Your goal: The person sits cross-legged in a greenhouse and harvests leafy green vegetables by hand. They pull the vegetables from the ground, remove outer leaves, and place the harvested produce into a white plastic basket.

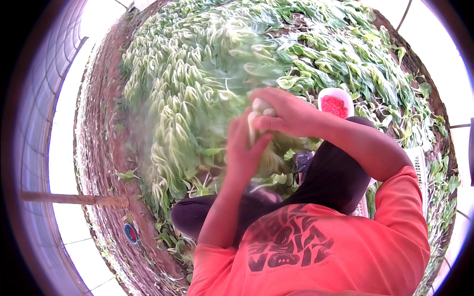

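Note:
A bunch of leafy greens [254, 116] is between my hands, its pale stem bases turned up toward me. My right hand [283, 113] wraps over the stem ends from the right, thumb across the front. On the left side, my left hand [242, 142] grips the bunch lower down, its fingers blurred. Leaves hang below the hands toward my crossed legs, partly hidden by the wrists. Just beyond my right forearm sits a white bowl [336, 92] holding thin red bands [333, 105], probably rubber.
Cut greens [177, 88] cover the ground ahead in dense rows, with looser leafy plants [333, 48] to the right. A white plastic crate [419, 166] stands by my right elbow. At left are a wooden post [85, 199] and a blue round container [127, 230] with something red inside.

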Available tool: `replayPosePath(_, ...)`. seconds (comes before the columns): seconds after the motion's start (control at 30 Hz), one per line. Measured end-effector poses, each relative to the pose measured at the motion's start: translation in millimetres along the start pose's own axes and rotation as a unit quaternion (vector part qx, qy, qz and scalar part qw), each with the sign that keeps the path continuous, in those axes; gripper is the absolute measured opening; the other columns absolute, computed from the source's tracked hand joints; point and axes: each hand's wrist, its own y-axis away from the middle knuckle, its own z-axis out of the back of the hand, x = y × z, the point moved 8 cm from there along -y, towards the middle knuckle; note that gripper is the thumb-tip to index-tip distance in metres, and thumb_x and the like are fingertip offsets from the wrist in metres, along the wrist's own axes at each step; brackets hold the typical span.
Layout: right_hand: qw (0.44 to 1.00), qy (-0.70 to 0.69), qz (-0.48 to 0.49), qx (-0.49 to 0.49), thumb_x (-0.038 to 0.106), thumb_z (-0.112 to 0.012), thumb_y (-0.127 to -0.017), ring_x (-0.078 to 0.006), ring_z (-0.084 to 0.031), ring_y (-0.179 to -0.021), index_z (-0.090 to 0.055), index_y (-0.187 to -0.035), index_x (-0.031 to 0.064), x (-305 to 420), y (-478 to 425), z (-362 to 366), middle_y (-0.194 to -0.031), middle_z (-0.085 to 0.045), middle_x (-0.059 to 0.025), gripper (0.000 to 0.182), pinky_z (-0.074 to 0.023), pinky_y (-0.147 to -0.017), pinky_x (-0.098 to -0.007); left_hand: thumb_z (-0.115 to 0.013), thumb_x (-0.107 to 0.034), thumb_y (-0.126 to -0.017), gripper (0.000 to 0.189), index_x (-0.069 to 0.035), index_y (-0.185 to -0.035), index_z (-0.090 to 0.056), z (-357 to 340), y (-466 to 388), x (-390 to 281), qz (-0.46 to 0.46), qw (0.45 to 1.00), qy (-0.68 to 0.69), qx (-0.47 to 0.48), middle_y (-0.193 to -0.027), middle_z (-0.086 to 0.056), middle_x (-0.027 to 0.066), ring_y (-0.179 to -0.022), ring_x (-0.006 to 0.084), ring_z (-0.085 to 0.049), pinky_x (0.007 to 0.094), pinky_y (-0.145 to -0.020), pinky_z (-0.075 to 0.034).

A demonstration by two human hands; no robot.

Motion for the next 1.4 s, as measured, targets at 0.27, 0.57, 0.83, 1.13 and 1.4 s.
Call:
replayPosePath(0.27,0.997,-0.037,-0.070,-0.015,0.047,-0.082,-0.084,-0.0312,-0.063,-0.116,-0.052,-0.142,0.0040,-4,-1,-3,-0.126,-0.062,-0.0195,0.078,-0.0497,-0.101,-0.0417,-0.080,-0.009,-0.088,0.079,-0.004,-0.156,-0.041,-15,-1,0,-0.030,0.993,-0.103,-0.050,-0.148,-0.042,0.0171,-0.135,0.0271,-0.046,0.0401,-0.110,-0.042)
replayPosePath(0.57,0.983,-0.156,-0.097,-0.014,0.036,-0.076,-0.093,-0.0218,-0.067,-0.102,-0.047,-0.147,0.0042,1,6,-26,-0.120,-0.063,-0.0159,0.069,-0.0564,-0.083,-0.0344,-0.089,-0.015,-0.082,0.121,-0.013,-0.168,-0.003,-31,-8,28,0.114,0.930,0.320,0.140,-0.153,-0.043,0.0096,-0.130,0.0216,-0.054,0.0368,-0.108,-0.048)
replayPosePath(0.83,0.960,-0.258,-0.065,-0.093,0.072,-0.049,-0.098,-0.0403,-0.044,-0.138,-0.050,-0.140,-0.0063,-8,7,-38,-0.142,-0.049,-0.0301,0.089,-0.0340,-0.116,-0.0461,-0.084,-0.006,-0.075,0.108,-0.005,-0.164,-0.022,-32,-4,29,0.107,0.941,0.321,0.008,-0.151,-0.046,0.0123,-0.128,0.0219,-0.056,0.0330,-0.104,-0.050)
replayPosePath(1.13,0.953,-0.239,-0.127,-0.137,0.072,-0.047,-0.099,-0.0439,-0.030,-0.151,-0.042,-0.148,-0.0034,-22,12,-80,-0.158,-0.034,-0.0309,0.090,-0.0250,-0.123,-0.0492,-0.083,-0.008,-0.077,0.105,-0.004,-0.162,-0.023,-31,23,55,0.200,0.880,0.429,0.039,-0.147,-0.050,0.0157,-0.131,0.0265,-0.057,0.0378,-0.107,-0.049)
replayPosePath(1.4,0.958,-0.196,-0.157,-0.136,0.039,-0.057,-0.100,-0.0290,-0.054,-0.113,-0.057,-0.117,0.0022,-19,-18,-100,-0.119,-0.056,-0.0174,0.040,-0.0402,-0.105,-0.0407,-0.085,-0.016,-0.073,0.092,-0.008,-0.150,-0.036,-20,31,84,0.216,0.852,0.476,0.026,-0.137,-0.051,0.0077,-0.125,0.0198,-0.056,0.0339,-0.104,-0.048)
